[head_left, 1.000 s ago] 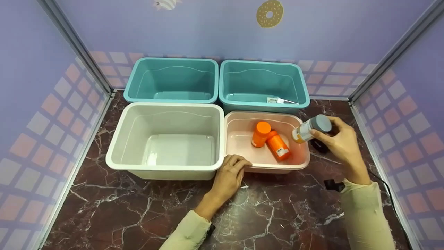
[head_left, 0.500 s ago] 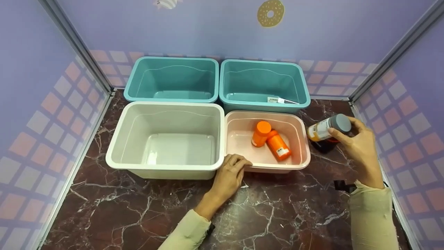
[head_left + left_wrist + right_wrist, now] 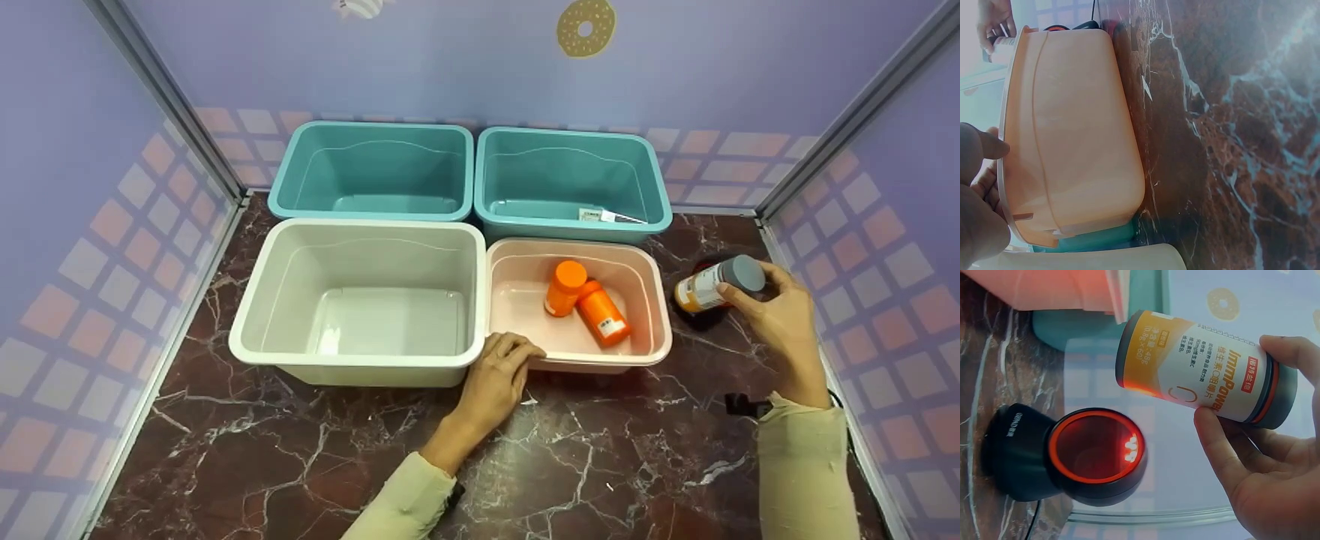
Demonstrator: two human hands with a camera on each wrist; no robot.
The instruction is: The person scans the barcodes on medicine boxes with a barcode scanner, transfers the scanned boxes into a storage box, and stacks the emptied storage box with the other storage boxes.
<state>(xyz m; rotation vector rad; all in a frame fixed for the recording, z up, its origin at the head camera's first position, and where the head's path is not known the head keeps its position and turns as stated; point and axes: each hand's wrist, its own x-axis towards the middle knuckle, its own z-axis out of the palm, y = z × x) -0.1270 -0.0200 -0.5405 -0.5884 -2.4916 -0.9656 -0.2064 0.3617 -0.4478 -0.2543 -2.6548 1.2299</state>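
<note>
My right hand (image 3: 784,315) holds a vitamin C tablet bottle (image 3: 1185,365) with a grey lid and a white-and-orange label, thumb and fingers near the lid end. The bottle is tilted, right of the pink bin (image 3: 592,359), over a black barcode scanner (image 3: 1022,444). In the right wrist view the scanner's red-lit round window faces up toward the bottle's side. My left hand (image 3: 495,379) grips the front rim of the pink bin, thumb outside and fingers over the edge in the left wrist view. Inside that bin, one orange bottle (image 3: 564,289) stands and another orange bottle (image 3: 602,315) lies on its side.
A larger white bin (image 3: 360,361) stands left of the pink one. Behind them are two teal bins (image 3: 375,217); the right one holds a small white label (image 3: 600,216). Purple wall panels (image 3: 450,60) enclose the dark marbled table (image 3: 315,465) on three sides.
My right hand has carried the grey-lidded bottle rightward from above the pink bin's edge, then slightly lower, over the scanner. The left hand stays on the pink bin's rim.
</note>
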